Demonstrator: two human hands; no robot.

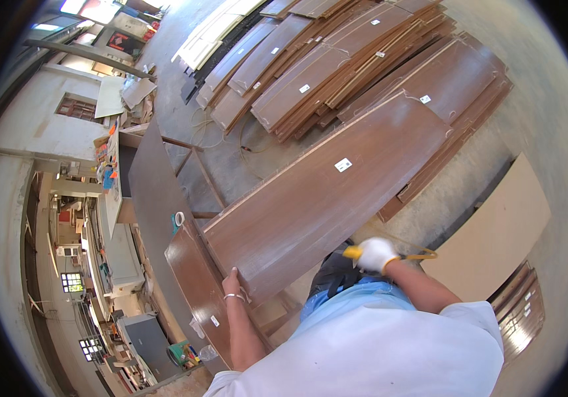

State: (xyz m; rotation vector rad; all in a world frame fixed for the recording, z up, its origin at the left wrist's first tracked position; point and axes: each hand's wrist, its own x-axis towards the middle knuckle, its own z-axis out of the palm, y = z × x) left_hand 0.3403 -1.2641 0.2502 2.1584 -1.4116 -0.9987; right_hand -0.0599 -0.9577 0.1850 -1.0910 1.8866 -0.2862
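A long brown wooden panel (317,198) with a white label slants across the middle, its near end by my left hand (232,284). That hand is bare, with a band at the wrist, and grips the panel's near left corner; some fingers are hidden. A second brown board (194,281) lies just left of it, against the panel's end. My right hand (376,255), in a white glove, is closed around a yellow air blow gun (352,252) close to my body, right of the panel's near edge. A thin yellowish hose (423,255) loops out beside the glove.
Stacks of brown panels (356,56) lie on the floor beyond. A beige sheet (495,231) is at the right, with more labelled boards (519,308) nearer me. On the left, a dark tabletop (155,175) carries a tape roll (178,218). A green basket (179,354) holds tools.
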